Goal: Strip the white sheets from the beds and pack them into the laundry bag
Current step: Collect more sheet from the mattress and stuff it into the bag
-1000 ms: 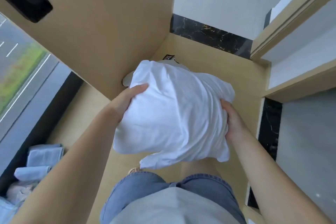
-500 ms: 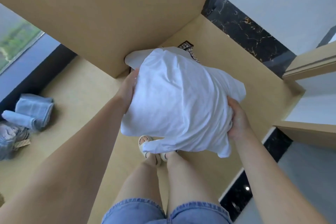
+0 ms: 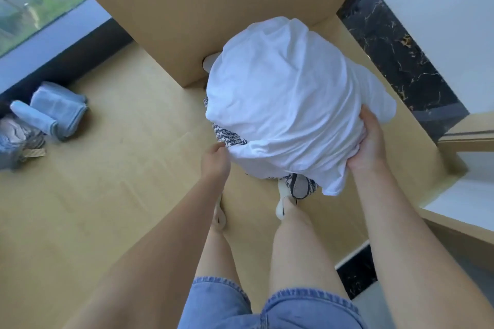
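One sheet bundle (image 3: pixel 283 104) in right hand (image 3: pixel 370 144), one bag (image 3: pixel 229 137) by left hand (image 3: pixel 215 161)

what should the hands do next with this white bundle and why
Probably push the bunched white sheet down: it bulges above the black-and-white patterned bag, whose rim the left hand grips while the right hand cups the sheet's side.

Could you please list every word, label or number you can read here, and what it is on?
No text can be read.
The brown tag beside the folded blue cloths on the floor: too blurred to read.
The white sheets and the patterned laundry bag: no lettering visible.
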Demonstrator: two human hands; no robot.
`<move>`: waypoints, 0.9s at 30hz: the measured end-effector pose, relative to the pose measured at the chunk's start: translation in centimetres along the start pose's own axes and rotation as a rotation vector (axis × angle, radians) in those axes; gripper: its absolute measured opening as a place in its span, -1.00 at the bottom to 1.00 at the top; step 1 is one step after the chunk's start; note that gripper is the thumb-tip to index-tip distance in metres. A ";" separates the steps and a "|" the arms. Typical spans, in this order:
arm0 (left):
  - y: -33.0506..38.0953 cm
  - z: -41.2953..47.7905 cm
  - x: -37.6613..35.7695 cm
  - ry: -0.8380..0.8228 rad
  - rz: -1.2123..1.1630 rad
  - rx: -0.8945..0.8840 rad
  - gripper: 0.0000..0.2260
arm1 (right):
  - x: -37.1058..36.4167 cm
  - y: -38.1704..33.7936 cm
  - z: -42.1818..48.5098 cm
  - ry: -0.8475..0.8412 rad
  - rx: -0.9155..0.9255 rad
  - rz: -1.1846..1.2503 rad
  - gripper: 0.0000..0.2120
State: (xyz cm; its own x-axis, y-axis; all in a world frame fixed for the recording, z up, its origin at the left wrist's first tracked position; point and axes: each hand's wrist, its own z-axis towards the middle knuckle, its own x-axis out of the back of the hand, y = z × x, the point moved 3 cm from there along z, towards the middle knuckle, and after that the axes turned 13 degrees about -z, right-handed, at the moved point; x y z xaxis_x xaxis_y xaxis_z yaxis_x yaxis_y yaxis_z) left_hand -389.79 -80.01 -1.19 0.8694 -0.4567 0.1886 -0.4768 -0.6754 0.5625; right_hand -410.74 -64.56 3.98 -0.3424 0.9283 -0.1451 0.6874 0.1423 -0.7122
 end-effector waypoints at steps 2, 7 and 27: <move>-1.7 -0.4 -2.4 0.058 -0.017 0.002 -0.67 | -0.1 -0.7 1.7 -0.015 -0.008 -0.034 -0.73; -3.1 -2.5 -8.0 0.221 -0.297 0.157 -0.74 | 0.7 -3.0 5.1 -0.106 -0.020 -0.065 -0.73; 0.9 4.0 -7.4 0.435 0.152 0.037 -0.72 | 3.0 -6.3 11.5 -0.162 -0.062 -0.380 -0.52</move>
State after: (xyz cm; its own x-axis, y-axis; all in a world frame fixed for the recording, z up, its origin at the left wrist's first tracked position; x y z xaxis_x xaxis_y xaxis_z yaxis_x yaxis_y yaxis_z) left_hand -397.19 -79.58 -5.30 0.7589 -0.2719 0.5917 -0.6005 -0.6435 0.4746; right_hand -423.46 -66.61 0.16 -0.6722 0.7403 0.0098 0.5286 0.4892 -0.6937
